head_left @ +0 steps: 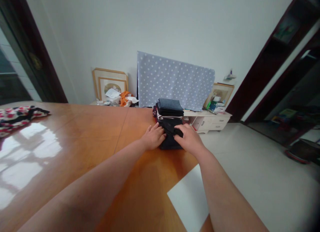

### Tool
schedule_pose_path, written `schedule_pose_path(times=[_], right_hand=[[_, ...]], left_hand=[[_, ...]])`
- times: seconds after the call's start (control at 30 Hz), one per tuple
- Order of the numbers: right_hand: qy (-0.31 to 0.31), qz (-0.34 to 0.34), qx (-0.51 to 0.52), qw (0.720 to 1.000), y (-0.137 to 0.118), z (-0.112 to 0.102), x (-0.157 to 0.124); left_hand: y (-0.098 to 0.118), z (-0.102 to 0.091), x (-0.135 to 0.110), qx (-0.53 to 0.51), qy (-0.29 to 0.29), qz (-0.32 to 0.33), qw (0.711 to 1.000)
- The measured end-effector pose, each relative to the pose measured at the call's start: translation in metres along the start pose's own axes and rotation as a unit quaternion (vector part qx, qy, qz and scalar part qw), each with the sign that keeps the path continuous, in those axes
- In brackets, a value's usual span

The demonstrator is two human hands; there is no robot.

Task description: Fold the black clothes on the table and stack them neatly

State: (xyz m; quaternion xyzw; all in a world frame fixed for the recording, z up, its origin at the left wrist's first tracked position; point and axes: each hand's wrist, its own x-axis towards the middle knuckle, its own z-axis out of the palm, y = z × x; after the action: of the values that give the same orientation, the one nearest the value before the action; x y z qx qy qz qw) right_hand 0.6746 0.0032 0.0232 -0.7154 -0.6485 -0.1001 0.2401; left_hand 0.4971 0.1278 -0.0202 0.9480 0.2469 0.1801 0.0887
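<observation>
A black folded garment (170, 142) lies on the glossy wooden table (82, 125), in front of a stack of folded clothes (170, 108). A grey-blue folded piece (170, 104) tops that stack, with dark and striped layers beneath it. My left hand (153, 137) has its fingertips against the garment's left side, and I cannot tell if they grip it. My right hand (190, 139) lies over its upper right part, fingers closed on a fold. A red-and-white patterned cloth (20, 118) lies far left on the table.
A white sheet (188, 198) lies at the table's near right corner, beyond which is a tiled floor (250, 165). Behind the table stand a white low cabinet (210, 121), a polka-dot cloth (175, 80), and framed pictures (110, 85) with papers before them.
</observation>
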Motion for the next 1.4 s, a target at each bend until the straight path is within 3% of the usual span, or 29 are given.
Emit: schedule_pose_path(times=[0.23,0.43,0.7,0.87,1.0,1.1,1.23,1.3,1.4], right_hand=[[0.051,-0.044,-0.051,0.996,-0.017,-0.004,-0.002],[-0.003,-0.091,-0.057,0.994,-0.019,-0.002,-0.002],[-0.036,-0.062,0.04,0.997,-0.016,-0.011,0.0],[0.07,-0.008,0.009,0.997,-0.003,-0.004,0.002],[0.014,-0.017,-0.003,1.0,0.009,0.011,0.001],[-0.006,-0.021,0.034,0.999,0.016,0.018,0.002],[0.065,-0.009,0.122,0.99,0.027,0.019,0.007],[0.127,0.039,0.152,0.979,0.034,0.019,0.008],[0.186,0.149,0.167,0.957,0.05,0.024,0.006]], left_hand=[[-0.004,0.008,-0.008,-0.024,-0.006,-0.051,0.998],[-0.003,0.007,-0.006,-0.004,-0.019,-0.044,0.999],[-0.006,0.011,-0.007,-0.003,0.007,-0.039,0.999],[-0.005,0.01,-0.007,-0.003,0.005,-0.037,0.999],[-0.01,0.009,-0.007,-0.001,0.012,-0.029,0.999],[-0.017,0.004,-0.006,-0.002,0.059,-0.036,0.998],[-0.02,-0.011,-0.001,-0.002,0.185,-0.077,0.98],[-0.014,-0.019,0.005,-0.015,0.234,-0.078,0.969],[0.001,-0.027,0.018,-0.049,0.246,-0.034,0.967]])
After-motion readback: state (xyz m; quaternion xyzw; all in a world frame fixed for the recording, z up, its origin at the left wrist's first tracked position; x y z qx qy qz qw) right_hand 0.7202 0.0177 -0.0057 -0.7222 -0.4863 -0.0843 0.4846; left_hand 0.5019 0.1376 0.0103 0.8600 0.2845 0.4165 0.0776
